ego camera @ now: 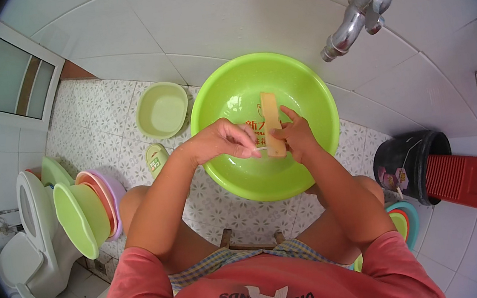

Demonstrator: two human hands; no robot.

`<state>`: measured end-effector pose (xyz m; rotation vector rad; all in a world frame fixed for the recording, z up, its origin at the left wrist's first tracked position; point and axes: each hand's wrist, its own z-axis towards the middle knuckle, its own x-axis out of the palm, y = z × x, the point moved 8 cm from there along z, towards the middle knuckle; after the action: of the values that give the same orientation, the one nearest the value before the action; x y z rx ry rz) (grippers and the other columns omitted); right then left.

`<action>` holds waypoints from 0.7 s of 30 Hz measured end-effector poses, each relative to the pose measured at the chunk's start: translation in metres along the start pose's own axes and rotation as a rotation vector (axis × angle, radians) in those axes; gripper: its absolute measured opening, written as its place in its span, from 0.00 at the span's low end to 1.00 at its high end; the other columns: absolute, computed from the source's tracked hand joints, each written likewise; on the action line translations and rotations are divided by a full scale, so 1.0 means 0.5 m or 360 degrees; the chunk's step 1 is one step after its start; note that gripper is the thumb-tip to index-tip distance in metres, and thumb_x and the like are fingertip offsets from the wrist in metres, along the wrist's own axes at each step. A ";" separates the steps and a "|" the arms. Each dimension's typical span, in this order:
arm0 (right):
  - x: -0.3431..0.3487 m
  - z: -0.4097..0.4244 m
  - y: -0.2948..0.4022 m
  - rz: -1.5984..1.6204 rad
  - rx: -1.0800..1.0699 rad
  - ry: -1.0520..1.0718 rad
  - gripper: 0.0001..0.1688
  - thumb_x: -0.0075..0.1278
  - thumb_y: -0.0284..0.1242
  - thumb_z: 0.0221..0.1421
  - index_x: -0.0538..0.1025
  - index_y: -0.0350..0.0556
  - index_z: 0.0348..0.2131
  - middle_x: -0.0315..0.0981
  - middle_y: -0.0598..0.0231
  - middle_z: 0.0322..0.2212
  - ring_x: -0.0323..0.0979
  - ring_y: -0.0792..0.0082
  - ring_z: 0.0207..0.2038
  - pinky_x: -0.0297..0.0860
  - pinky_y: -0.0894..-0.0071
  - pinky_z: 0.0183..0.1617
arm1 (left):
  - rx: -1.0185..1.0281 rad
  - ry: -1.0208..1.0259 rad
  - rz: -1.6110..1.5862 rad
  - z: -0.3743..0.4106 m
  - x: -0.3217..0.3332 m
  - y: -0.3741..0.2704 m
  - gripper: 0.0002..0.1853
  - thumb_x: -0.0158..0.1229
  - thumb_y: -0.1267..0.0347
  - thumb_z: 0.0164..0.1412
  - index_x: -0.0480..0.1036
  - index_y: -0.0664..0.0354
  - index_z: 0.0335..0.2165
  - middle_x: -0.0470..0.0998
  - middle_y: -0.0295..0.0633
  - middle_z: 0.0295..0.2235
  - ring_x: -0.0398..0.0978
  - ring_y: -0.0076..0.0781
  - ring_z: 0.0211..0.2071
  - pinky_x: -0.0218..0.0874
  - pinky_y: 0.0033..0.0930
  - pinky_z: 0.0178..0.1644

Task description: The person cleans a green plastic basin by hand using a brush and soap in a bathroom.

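A long yellow bar (pixel 270 108), which looks like laundry soap, is held upright in my right hand (pixel 298 136), the thumb across its near face. My left hand (pixel 232 138) is just left of the bar, fingertips pinched together near its lower end. A thin pale strand (pixel 262 148) runs from those fingertips towards the bar; whether it is thread or film I cannot tell. Both hands are above a large lime-green plastic basin (pixel 221 85) bearing red writing on its inside. The bar hides part of that writing.
A chrome tap (pixel 351 25) juts from the wall at upper right. A small pale-green basin (pixel 163 109) and a green slipper (pixel 157 159) lie left. Stacked basins (pixel 87 218) stand beside the toilet (pixel 41 229). A black bucket (pixel 403 168) holds a red washboard (pixel 461 178).
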<state>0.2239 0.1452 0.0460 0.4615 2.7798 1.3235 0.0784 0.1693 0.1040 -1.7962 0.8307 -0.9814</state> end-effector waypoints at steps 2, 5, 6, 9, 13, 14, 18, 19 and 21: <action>0.000 -0.006 0.008 0.0045 0.0046 0.0052 0.41 0.50 0.14 0.42 0.53 0.44 0.55 0.68 0.58 0.32 0.71 0.66 0.31 0.71 0.67 0.29 | -0.0030 0.0060 0.0168 -0.010 -0.008 -0.001 0.09 0.60 0.78 0.42 0.77 0.62 0.28 0.71 0.37 0.28 0.68 0.26 0.33 0.59 0.26 0.40; -0.003 -0.005 0.017 0.0016 -0.0012 0.0075 0.38 0.50 0.14 0.42 0.56 0.43 0.54 0.68 0.58 0.33 0.71 0.66 0.31 0.71 0.67 0.29 | -0.0179 0.0150 0.0591 -0.017 -0.012 0.021 0.12 0.61 0.76 0.41 0.76 0.62 0.31 0.72 0.38 0.32 0.68 0.26 0.34 0.59 0.25 0.41; -0.006 -0.003 0.018 -0.0018 -0.0055 0.0059 0.37 0.50 0.14 0.41 0.58 0.43 0.53 0.68 0.58 0.32 0.71 0.67 0.31 0.70 0.68 0.29 | -0.0234 0.0146 0.0673 -0.012 -0.007 0.035 0.12 0.61 0.75 0.42 0.76 0.62 0.32 0.73 0.38 0.33 0.68 0.26 0.35 0.59 0.25 0.41; -0.015 0.010 0.019 -0.0273 -0.0305 -0.0032 0.36 0.52 0.15 0.39 0.61 0.41 0.51 0.68 0.60 0.31 0.70 0.70 0.30 0.69 0.72 0.31 | -0.0186 0.0137 0.0757 0.001 0.015 0.035 0.14 0.62 0.72 0.44 0.75 0.61 0.34 0.74 0.39 0.35 0.68 0.26 0.35 0.59 0.26 0.41; -0.011 0.007 0.027 -0.0463 -0.0476 -0.0103 0.35 0.54 0.17 0.36 0.64 0.40 0.49 0.69 0.62 0.28 0.69 0.73 0.29 0.68 0.76 0.32 | -0.0152 -0.0268 0.0605 0.018 -0.004 0.046 0.11 0.60 0.69 0.47 0.74 0.61 0.32 0.75 0.37 0.29 0.69 0.24 0.31 0.60 0.26 0.38; -0.009 0.008 0.024 -0.0472 -0.0469 -0.0088 0.35 0.54 0.17 0.37 0.64 0.40 0.49 0.68 0.62 0.29 0.69 0.73 0.30 0.68 0.76 0.32 | -0.0149 -0.0282 0.0656 0.023 -0.002 0.049 0.10 0.60 0.69 0.47 0.74 0.62 0.31 0.75 0.36 0.28 0.69 0.23 0.30 0.60 0.26 0.37; -0.004 0.012 0.019 -0.0479 -0.0432 -0.0034 0.35 0.54 0.16 0.38 0.63 0.42 0.49 0.68 0.61 0.30 0.69 0.72 0.30 0.68 0.74 0.32 | -0.0145 -0.0315 0.0626 0.040 0.010 0.060 0.07 0.60 0.72 0.48 0.73 0.66 0.27 0.74 0.35 0.24 0.69 0.21 0.26 0.62 0.23 0.33; -0.001 0.009 0.021 -0.0475 -0.0418 -0.0017 0.35 0.53 0.16 0.38 0.63 0.42 0.49 0.67 0.61 0.30 0.69 0.71 0.30 0.69 0.74 0.31 | -0.0149 -0.0321 0.0559 0.040 0.011 0.064 0.06 0.59 0.73 0.47 0.73 0.67 0.26 0.74 0.35 0.23 0.70 0.21 0.26 0.62 0.22 0.32; 0.005 -0.001 0.017 -0.0247 -0.0211 0.0049 0.35 0.53 0.15 0.40 0.63 0.44 0.50 0.67 0.60 0.31 0.70 0.70 0.30 0.70 0.71 0.31 | -0.0066 -0.0249 0.0343 0.035 0.006 0.056 0.05 0.60 0.75 0.46 0.74 0.67 0.25 0.74 0.35 0.23 0.70 0.20 0.26 0.62 0.21 0.32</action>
<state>0.2237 0.1506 0.0529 0.2161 2.6658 1.4769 0.0916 0.1631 0.0740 -1.7512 0.9291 -0.6805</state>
